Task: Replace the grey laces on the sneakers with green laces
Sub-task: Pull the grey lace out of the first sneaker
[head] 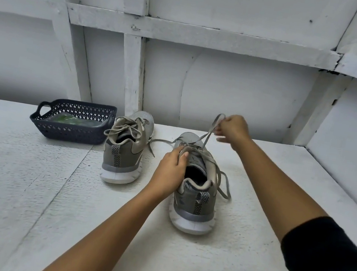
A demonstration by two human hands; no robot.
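Two sneakers: grey with white soles, stood side by side on the white table (pixel 10 177), heels near; left sneaker (pixel 121 156) set farther back, right sneaker (pixel 194 200) nearer.
Left hand (pixel 170 172): curled round the tongue and top lacing of the right sneaker, which is held down.
Right hand (pixel 233 128): raised beyond the toe of the right sneaker; a grey lace (pixel 207 136) is pinched at the fingertips and drawn up taut from the eyelets.
Loose ends: two, trailed left and right of the right sneaker.
Bow (pixel 126 128): one, tied on the left sneaker, untouched.
Basket (pixel 70 134): one, dark blue, far left, just beside the left sneaker.
Green laces (pixel 68 118): inside the basket, in clear wrap; count cannot be told.
Writing: chevron strip on each heel; brand text cannot be read.
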